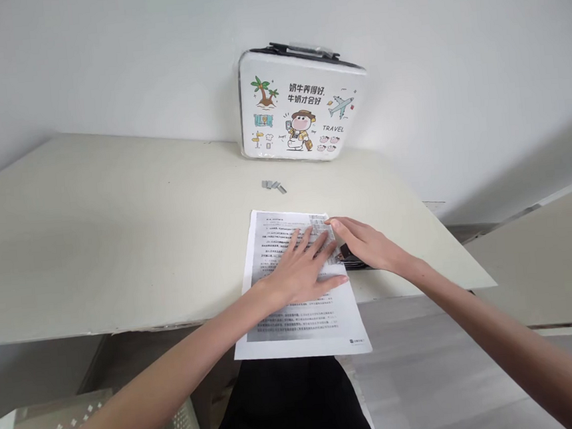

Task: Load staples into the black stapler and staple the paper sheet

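Observation:
A sheet of printed paper (301, 333) lies on the table and its near end hangs past the front edge. My left hand (298, 273) rests flat on it with fingers spread. At the paper's right edge, my right hand (369, 244) is closed over a black stapler (350, 257), most of which is hidden beneath the hand. A patterned strip (318, 221) shows along the paper's upper right edge, partly covered by fingers; I cannot tell whether it is printed or a separate piece. Beyond the paper sit several small grey staple strips (273, 185).
A white case (279, 135) with cartoon pictures and a black handle stands against the wall at the back of the pale table (117, 236). Below the table, at lower left, is a perforated basket (59, 428). Another pale surface (545, 265) lies at the right.

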Demonstrator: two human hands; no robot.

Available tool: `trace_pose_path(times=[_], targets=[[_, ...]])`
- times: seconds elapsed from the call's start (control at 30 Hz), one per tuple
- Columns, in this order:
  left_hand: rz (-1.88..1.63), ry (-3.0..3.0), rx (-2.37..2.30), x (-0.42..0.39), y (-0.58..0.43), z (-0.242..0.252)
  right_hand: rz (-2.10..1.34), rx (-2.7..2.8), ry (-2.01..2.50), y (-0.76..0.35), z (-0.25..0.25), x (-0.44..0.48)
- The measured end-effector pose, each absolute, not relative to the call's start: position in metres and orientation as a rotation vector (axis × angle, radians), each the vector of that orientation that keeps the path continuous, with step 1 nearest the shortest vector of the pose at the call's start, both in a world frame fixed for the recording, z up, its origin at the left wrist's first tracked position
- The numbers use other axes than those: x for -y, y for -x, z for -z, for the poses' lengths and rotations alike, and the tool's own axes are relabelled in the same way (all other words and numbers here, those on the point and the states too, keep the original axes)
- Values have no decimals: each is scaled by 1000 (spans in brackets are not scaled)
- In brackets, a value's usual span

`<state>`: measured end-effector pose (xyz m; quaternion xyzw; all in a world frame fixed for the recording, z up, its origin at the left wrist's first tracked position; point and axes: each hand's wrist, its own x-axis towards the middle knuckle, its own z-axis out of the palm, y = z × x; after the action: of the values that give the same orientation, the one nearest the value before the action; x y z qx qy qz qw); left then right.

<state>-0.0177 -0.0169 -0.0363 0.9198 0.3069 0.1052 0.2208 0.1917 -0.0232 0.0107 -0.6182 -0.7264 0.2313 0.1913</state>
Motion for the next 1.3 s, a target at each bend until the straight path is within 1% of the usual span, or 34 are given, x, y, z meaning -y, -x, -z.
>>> trace_pose_path(times=[0.43,0.67,0.93,1.3], targets=[[-372,-2581,-902,19,6,46,-589,2074,1804,-180,-16,28],[-410,-2586,-907,19,2,45,-631,2098,1865,-175,-25,31],[-309,-2608,-912,13,14,42,-596,2108,1888,-176,-18,29],[-382,-2659,-942,17,4,52,-538,2157,1913,-176,-18,27]])
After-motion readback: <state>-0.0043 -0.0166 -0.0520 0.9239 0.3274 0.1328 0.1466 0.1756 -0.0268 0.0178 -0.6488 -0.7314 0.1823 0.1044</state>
